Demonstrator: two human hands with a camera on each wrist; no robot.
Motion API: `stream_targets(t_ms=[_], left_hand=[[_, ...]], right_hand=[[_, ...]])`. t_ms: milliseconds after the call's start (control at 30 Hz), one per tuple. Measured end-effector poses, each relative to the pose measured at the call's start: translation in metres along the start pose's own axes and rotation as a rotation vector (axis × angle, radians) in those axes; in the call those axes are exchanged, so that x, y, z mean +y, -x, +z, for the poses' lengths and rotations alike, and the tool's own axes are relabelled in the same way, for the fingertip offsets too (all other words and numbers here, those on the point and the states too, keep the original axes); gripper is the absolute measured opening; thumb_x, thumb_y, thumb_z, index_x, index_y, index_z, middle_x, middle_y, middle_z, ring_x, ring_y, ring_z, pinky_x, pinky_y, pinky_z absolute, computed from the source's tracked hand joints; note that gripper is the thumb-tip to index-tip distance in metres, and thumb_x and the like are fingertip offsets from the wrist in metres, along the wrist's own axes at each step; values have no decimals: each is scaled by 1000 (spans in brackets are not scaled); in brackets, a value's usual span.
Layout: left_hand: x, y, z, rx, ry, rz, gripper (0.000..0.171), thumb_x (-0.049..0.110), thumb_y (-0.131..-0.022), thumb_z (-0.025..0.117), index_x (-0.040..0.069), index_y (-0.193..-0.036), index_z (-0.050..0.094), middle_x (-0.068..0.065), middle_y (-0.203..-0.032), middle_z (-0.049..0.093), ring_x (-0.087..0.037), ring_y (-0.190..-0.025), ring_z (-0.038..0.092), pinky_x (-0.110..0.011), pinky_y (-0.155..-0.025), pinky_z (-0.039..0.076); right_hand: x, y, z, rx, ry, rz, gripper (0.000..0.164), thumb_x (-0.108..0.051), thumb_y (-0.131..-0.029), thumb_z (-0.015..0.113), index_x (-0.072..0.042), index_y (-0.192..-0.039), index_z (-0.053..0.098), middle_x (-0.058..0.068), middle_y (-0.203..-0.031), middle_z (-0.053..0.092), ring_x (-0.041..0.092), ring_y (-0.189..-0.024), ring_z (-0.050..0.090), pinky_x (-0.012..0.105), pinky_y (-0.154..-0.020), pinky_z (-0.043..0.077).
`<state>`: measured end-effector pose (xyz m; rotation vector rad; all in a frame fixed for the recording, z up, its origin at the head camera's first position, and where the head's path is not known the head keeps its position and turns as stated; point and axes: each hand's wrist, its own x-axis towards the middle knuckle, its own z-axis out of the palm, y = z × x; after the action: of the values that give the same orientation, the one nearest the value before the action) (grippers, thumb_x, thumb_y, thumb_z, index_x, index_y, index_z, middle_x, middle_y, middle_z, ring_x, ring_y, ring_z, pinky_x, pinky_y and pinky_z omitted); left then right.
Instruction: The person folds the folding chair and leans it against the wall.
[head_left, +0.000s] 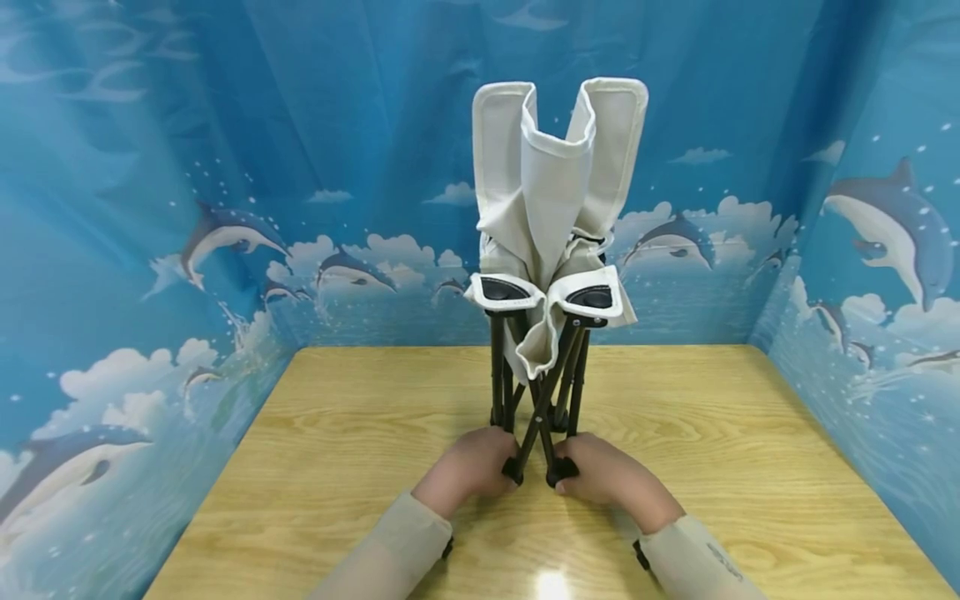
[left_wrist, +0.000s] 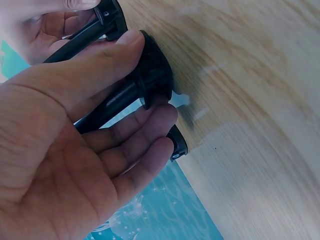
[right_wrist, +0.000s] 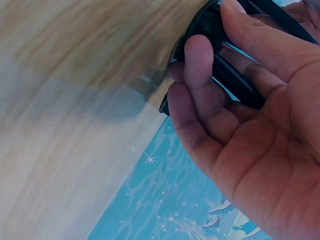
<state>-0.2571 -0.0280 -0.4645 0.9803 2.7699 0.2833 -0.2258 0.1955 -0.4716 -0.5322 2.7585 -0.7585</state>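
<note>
A folding chair with a white fabric seat and back (head_left: 557, 187) and black crossed legs (head_left: 539, 419) stands upright, mostly folded, on the table. My left hand (head_left: 482, 461) grips the foot of a near leg at the left. In the left wrist view, its thumb and fingers curl around that black plastic foot (left_wrist: 156, 72). At the other near leg, my right hand (head_left: 603, 473) holds the black foot (head_left: 561, 472). The right wrist view shows the fingers wrapped about this foot (right_wrist: 206, 26), which they partly hide. The two feet are a short gap apart.
The wood-grain table (head_left: 360, 417) extends to both sides of the chair. Behind and beside it hangs a blue curtain (head_left: 337, 167) printed with dolphins and clouds. Farther leg feet (head_left: 557, 419) rest on the table behind the near ones.
</note>
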Motion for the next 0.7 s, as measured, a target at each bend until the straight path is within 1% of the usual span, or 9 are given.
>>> stream_targets(t_ms=[33, 100, 267, 333, 533, 700], left_hand=[[0, 0, 0, -2, 5, -6, 26, 16, -81, 87, 18, -75, 63, 8, -73, 60, -8, -63, 50, -24, -59, 45], [1, 0, 0, -5, 8, -16, 25, 17, -81, 88, 17, -76, 64, 8, -75, 61, -8, -64, 51, -25, -60, 46], [1, -2, -1, 0, 6, -31, 24, 18, -81, 90, 17, -79, 67, 7, -79, 65, -8, -68, 54, -25, -64, 49], [1, -3, -1, 2, 12, -33, 23, 18, -81, 91, 17, -80, 68, 7, -79, 65, -7, -69, 55, -25, -65, 50], [-2, -5, 0, 4, 21, -24, 23, 18, -80, 91, 16, -80, 68, 8, -79, 66, -7, -67, 54, -24, -64, 49], [-2, -6, -1, 20, 10, -5, 23, 17, -80, 91, 16, -80, 68, 7, -78, 66, -7, -66, 54, -24, -63, 49]], right_hand=[[0, 0, 0, 0, -1, 6, 28, -15, -85, 88, -4, -110, 79, 11, -113, 78, 30, -106, 72, 52, -93, 56], [1, -1, 1, -2, -5, 13, 28, -15, -86, 88, -4, -110, 79, 11, -114, 78, 29, -106, 72, 52, -94, 57], [2, -3, 1, -3, -14, 2, 24, -15, -86, 88, -7, -107, 79, 7, -108, 78, 20, -95, 69, 47, -86, 55], [3, -4, 1, -2, -11, -6, 24, -15, -85, 88, -7, -106, 79, 6, -106, 78, 19, -92, 67, 46, -84, 55], [3, -5, 1, 4, -7, -13, 25, -15, -85, 88, -7, -107, 79, 7, -108, 78, 21, -95, 69, 47, -86, 55], [2, -6, 0, 9, -5, 1, 23, -14, -85, 88, -7, -106, 79, 7, -107, 78, 21, -95, 70, 47, -86, 56]])
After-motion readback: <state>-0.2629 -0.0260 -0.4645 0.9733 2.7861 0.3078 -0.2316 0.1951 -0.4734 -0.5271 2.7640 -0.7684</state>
